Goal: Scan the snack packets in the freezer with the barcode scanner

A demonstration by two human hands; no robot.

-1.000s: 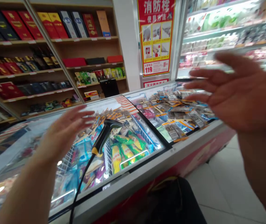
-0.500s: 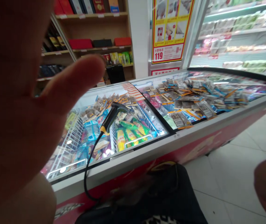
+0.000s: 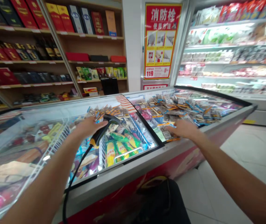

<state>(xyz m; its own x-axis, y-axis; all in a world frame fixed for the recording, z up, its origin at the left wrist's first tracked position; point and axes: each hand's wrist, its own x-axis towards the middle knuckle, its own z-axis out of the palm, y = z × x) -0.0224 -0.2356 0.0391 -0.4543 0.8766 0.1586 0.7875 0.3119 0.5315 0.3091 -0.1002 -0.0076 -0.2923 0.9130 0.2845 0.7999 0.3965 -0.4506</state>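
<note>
Shop interior. Chest freezer (image 3: 142, 164) spans the middle, glass-topped, pale front rim, red side panel, black divider bar (image 3: 147, 126) between two sections. Behind on the left, wooden shelves (image 3: 95, 36) with boxes and bottles; centre, red and yellow poster (image 3: 162, 40); right, lit display case (image 3: 226, 46) with packed goods. Pale tiled floor (image 3: 219, 189) lower right. Dark clothing (image 3: 170, 202) at the bottom edge.

Left hand (image 3: 87, 127) over the left section, thumb pointing right across the upper handle of a barcode scanner (image 3: 99, 134), other fingers mostly hidden. Right hand (image 3: 184, 128) over the right section, fingers bent down at the near packets (image 3: 167, 131). Both hands are a bit blurred, so can't tell whether the left is closed round the handle or the right is pinching a packet.

Scanner: above the left section's glass, slanted, head up and to the right, black body, yellow collar at the handle's base, black cord (image 3: 77, 174) running down over the freezer's front rim. Yellow-and-green bags (image 3: 121, 146) show through the glass just beside it, in a white wire basket (image 3: 102, 152). Packets: clear with orange and blue edges, brownish contents, heaped loosely in overlapping layers.
</note>
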